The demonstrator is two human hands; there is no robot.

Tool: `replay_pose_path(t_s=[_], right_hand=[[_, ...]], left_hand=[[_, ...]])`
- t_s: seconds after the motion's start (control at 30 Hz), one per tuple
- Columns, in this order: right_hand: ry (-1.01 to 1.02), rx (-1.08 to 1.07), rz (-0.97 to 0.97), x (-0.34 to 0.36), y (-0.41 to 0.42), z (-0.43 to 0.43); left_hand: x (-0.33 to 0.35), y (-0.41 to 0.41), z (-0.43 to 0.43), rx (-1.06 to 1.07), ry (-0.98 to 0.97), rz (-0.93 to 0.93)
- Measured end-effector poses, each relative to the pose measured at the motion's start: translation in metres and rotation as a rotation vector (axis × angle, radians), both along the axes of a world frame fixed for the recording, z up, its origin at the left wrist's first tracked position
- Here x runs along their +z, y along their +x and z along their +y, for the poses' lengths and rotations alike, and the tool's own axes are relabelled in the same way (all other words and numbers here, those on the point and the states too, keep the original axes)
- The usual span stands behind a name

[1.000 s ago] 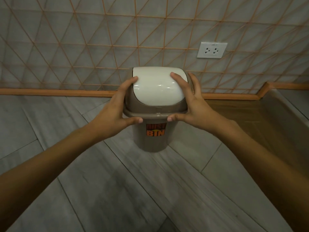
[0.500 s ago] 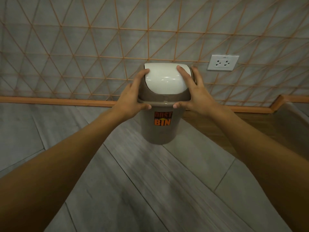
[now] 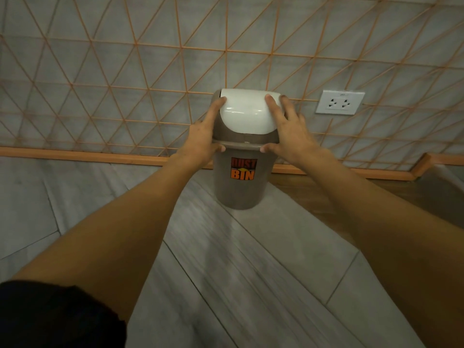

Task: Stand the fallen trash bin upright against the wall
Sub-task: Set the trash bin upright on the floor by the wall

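So the trash bin [image 3: 242, 172] is upright now, label facing the camera, sitting on or just above the floor [image 3: 226, 272] close to the wall [image 3: 125, 71]. Can't tell from this angle whether the base is fully planted or whether the back actually touches the wall or the orange baseboard [image 3: 88, 155].

What could go wrong, as I see it: the white swing lid [image 3: 247, 111] is the obvious weak spot. Fingertips from both sides rest on it, and if they press there instead of on the collar, the flap could pivot and the grip slip. Also, letting go before the base sits flat could tip it right back over, since it tapers toward the bottom. And shoving it back too hard might bump the baseboard and kick it crooked.

Pose-wise, both arms are stretched well forward. The left hand [image 3: 203, 139] clamps the left side of the lid section, thumb under the rim, index finger up along the lid edge. The right hand [image 3: 288, 136] mirrors it, fingers spread across the top right, thumb tucked under the rim. There's a wall socket [image 3: 339, 102] off to the right, well clear.
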State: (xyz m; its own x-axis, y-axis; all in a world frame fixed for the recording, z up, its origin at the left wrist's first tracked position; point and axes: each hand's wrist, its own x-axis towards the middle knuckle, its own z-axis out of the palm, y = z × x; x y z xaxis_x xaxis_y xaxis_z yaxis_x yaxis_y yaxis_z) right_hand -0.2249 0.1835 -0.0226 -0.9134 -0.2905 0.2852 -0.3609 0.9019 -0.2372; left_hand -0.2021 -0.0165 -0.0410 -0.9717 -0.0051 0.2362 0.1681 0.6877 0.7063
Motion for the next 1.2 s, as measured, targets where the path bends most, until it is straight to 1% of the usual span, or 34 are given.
replay_pose_path(t_s=[0.27,0.4,0.57,0.73,0.8,0.93,1.03,1.13,1.2], right_hand=[[0.002,-0.010,-0.025,0.000,0.002,-0.002],[0.075,-0.051,-0.045,0.004,0.004,-0.008],[0.187,-0.080,-0.079,0.014,0.004,-0.015],[0.175,-0.061,-0.199,0.024,0.008,-0.013],[0.186,-0.064,-0.205,0.030,0.012,-0.014],[0.234,-0.083,-0.145,0.044,0.018,-0.015],[0.304,-0.097,-0.092,0.055,0.025,-0.015],[0.359,-0.117,-0.076,0.065,0.035,-0.013],[0.374,-0.115,-0.096,0.078,0.044,-0.015]], left_hand=[[-0.005,0.000,-0.002,0.020,-0.015,-0.021],[0.000,-0.002,0.003,0.022,-0.014,-0.075],[0.019,-0.003,0.005,0.034,-0.145,-0.161],[0.040,0.000,-0.002,0.020,-0.337,-0.253],[0.046,0.004,-0.002,0.002,-0.401,-0.241],[0.051,0.012,-0.008,-0.012,-0.430,-0.196],[0.058,0.019,-0.014,-0.002,-0.450,-0.100],[0.070,0.032,-0.015,0.011,-0.561,-0.017],[0.085,0.042,-0.016,-0.014,-0.641,0.006]])
